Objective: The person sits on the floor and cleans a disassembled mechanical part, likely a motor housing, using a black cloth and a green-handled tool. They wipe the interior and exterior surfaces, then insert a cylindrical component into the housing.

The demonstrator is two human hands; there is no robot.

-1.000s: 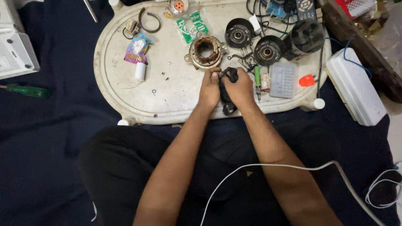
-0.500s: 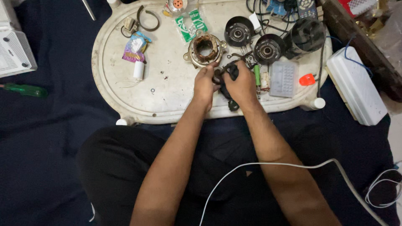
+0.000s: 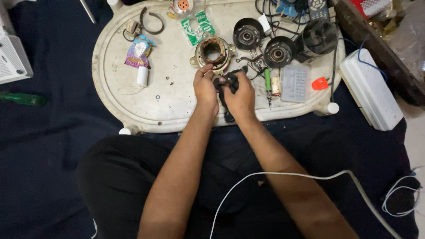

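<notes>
My left hand [image 3: 204,86] and my right hand [image 3: 241,95] meet over the near edge of a white oval tray [image 3: 133,104]. Both grip a small black part [image 3: 226,84] between them; its lower end shows below my palms. What the part is cannot be made out. Just beyond my fingers lies a rusty round motor stator [image 3: 213,52] with a hole in its middle.
On the tray are two black round motor caps [image 3: 248,33], a black cylinder [image 3: 319,36], a green-handled screwdriver [image 3: 267,84], a grey plastic block [image 3: 295,82], packets [image 3: 137,51] and a white tube [image 3: 142,75]. A white box [image 3: 369,88] lies right, a white cable [image 3: 283,175] crosses my lap.
Both hands have shifted slightly away from me across the tray with the black part, closer to the rusty stator. The view has drifted a little.
</notes>
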